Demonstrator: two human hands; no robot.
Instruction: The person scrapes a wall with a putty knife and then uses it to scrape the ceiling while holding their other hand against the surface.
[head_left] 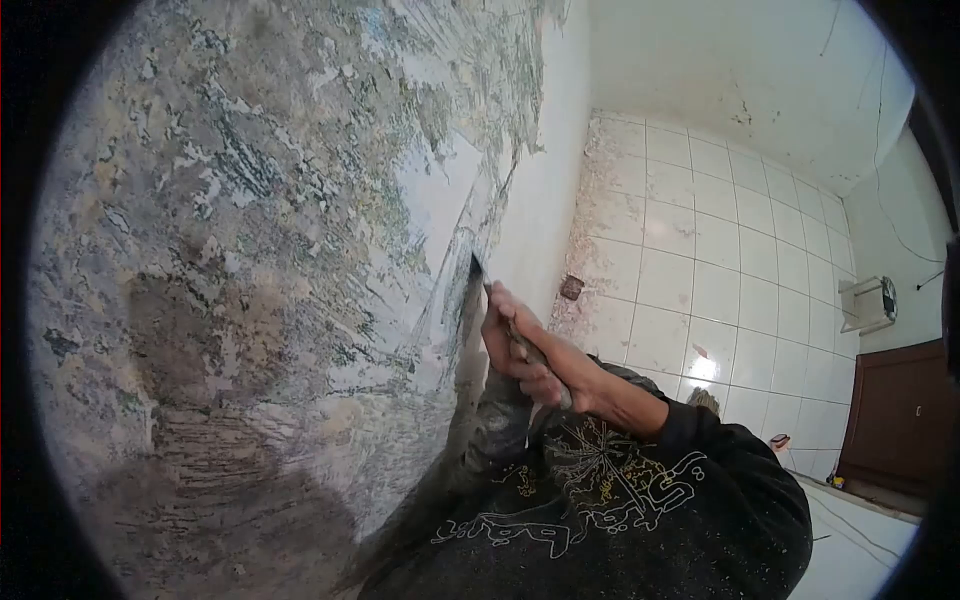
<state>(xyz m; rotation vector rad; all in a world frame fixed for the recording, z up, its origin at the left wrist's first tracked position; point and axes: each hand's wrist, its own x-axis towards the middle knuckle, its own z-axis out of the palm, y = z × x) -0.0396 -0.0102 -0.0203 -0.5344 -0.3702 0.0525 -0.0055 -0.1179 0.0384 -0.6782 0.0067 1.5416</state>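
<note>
Both hands are closed together on the handle of a scraper (484, 274), whose dark narrow blade meets the wall (300, 250) where rough, scraped plaster borders a smoother pale strip. My right hand (550, 350) lies along the tool, its fingers near the blade. My left hand (500, 345) wraps round the handle beside and below it, partly overlapped by the right. The handle's end sticks out near my wrist. Peeling paint and scratch marks cover much of the wall.
White floor tiles (715, 240) carry dust and flakes along the wall's foot. A small brown object (571, 288) lies there. Farther right are a small stool (870, 305), a brown door (895, 425) and a hanging cable (880, 190). My black printed top fills the lower part.
</note>
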